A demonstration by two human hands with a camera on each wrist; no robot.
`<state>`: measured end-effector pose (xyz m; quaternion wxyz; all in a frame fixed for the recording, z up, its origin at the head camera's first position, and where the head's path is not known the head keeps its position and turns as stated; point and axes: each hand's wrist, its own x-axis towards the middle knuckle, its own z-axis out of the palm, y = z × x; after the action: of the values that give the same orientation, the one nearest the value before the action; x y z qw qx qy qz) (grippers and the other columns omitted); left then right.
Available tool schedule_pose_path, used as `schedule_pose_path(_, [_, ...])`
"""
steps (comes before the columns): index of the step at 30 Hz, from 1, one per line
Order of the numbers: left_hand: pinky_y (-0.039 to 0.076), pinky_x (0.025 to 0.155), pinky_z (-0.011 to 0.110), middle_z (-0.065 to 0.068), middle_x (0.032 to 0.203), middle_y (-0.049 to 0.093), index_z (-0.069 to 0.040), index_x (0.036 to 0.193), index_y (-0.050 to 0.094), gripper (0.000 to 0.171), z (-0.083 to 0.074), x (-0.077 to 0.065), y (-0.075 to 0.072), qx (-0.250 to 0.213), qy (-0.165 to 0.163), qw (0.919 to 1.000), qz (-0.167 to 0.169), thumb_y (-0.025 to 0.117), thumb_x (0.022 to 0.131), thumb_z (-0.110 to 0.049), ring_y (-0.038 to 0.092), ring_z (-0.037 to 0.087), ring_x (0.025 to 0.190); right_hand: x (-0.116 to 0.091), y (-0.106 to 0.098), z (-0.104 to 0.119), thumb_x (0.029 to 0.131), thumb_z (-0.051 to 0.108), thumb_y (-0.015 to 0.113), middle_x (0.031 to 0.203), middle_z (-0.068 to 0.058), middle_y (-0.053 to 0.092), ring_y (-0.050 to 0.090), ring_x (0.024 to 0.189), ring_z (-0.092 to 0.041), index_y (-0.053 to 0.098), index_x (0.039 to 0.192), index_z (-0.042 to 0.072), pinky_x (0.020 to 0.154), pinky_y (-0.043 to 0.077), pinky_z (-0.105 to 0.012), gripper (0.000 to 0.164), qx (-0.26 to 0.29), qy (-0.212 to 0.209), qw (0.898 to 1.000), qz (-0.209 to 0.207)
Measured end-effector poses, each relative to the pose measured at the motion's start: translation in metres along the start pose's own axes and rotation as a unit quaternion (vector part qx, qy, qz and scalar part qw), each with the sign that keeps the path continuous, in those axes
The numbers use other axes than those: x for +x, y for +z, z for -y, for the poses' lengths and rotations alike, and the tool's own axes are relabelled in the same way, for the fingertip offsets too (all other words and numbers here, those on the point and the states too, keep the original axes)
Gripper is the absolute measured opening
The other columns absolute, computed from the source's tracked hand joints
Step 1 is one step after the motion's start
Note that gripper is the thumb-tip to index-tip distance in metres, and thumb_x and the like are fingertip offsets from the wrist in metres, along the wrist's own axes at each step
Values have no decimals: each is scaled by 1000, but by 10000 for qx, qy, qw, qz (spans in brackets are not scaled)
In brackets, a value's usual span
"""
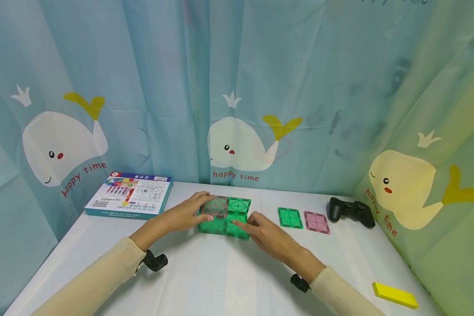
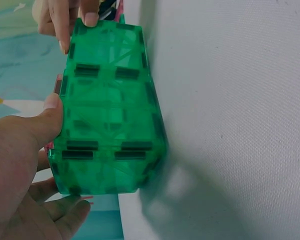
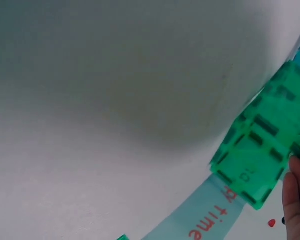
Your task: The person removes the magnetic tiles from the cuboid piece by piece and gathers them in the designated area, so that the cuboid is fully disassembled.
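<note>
Box — left of tile structure | gamepad, yellow block — right

Table: before me, the curtain behind it and along its right side.
Tile structure: near the table's middle, between my 2 hands.
Left hand: on the tile structure's left side.
Right hand: on its right side.
Box: on the table's back left, beyond my left forearm.
Left loose tile: on the table, right of my right hand.
Right loose tile: between that tile and the controller.
Controller: back right, before the curtain.
Bar: front right, nearer me than the controller.
</note>
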<state>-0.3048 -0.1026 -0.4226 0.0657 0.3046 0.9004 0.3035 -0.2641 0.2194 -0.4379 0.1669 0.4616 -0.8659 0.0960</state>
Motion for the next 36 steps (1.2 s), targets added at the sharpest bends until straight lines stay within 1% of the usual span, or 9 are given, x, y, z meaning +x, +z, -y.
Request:
schedule_pose_path(7, [33,123,61,21,170,27,-9,165,35,71,1,0,0,-31,91,9999,-38,63,107,-40,31,41,156,1,-8,8,94,-7,75,105,1,56,50,93,-9,62,150,18,74,49,-19,62,192,161,9997,9])
schedule_pose_path(13, [33,123,61,21,170,27,-9,165,35,71,0,-1,-1,-71,72,9999,-26,63,107,-40,30,42,156,1,-24,8,94,-10,73,106,0,55,50,94,-9,64,148,16,73,50,-21,60,401,226,9986,-258])
schedule_pose_path(19, [33,123,61,21,170,27,-11,165,35,70,-1,0,-3,-67,75,9999,-7,63,107,-39,31,40,156,0,-46,-14,94,-17,68,104,-5,56,50,84,-9,65,144,10,68,49,-20,57,998,119,9909,-893])
schedule_pose_path(21, [32,124,60,20,170,26,-12,165,34,70,-1,0,-3,-91,68,9999,2,63,107,-39,30,39,157,0,-54,-25,92,-19,69,103,-6,58,53,82,-9,66,142,8,66,50,-20,57,1073,204,9882,-1071])
schedule_pose_path(23, [32,124,61,20,170,26,-12,165,34,70,-1,1,-3,-124,90,9999,1,64,107,-38,30,40,157,-1,-61,-36,91,-18,71,101,-6,59,55,80,-9,68,140,6,65,50,-21,55,1029,397,9872,-1152])
schedule_pose_path(26, [32,124,61,20,170,26,-12,166,34,71,-1,0,-3,-133,76,9999,11,64,107,-38,30,39,157,-4,-69,-54,92,-16,71,98,-8,61,56,81,-11,69,139,5,67,51,-24,51,1105,826,9856,-975])
schedule_pose_path(30, [32,123,62,21,170,27,-11,166,34,71,0,0,-2,-104,77,9999,18,63,107,-39,30,41,157,-8,-72,-76,99,-8,66,99,-9,61,49,81,-13,68,141,5,68,48,-27,43,1422,1489,9777,-414])
schedule_pose_path(34, [33,123,63,22,170,26,-11,166,34,71,1,0,-1,-101,75,9999,24,63,107,-40,30,43,156,-10,-66,-92,104,-2,62,99,-10,58,43,79,-17,67,142,7,68,43,-28,39,1832,1959,9632,189])
schedule_pose_path(36, [33,122,63,22,170,25,-10,166,34,71,0,-1,0,-88,72,9999,27,62,108,-40,30,43,156,-10,-61,-98,106,0,61,105,-13,60,46,76,-22,66,143,7,67,43,-28,39,2113,2115,9532,456])
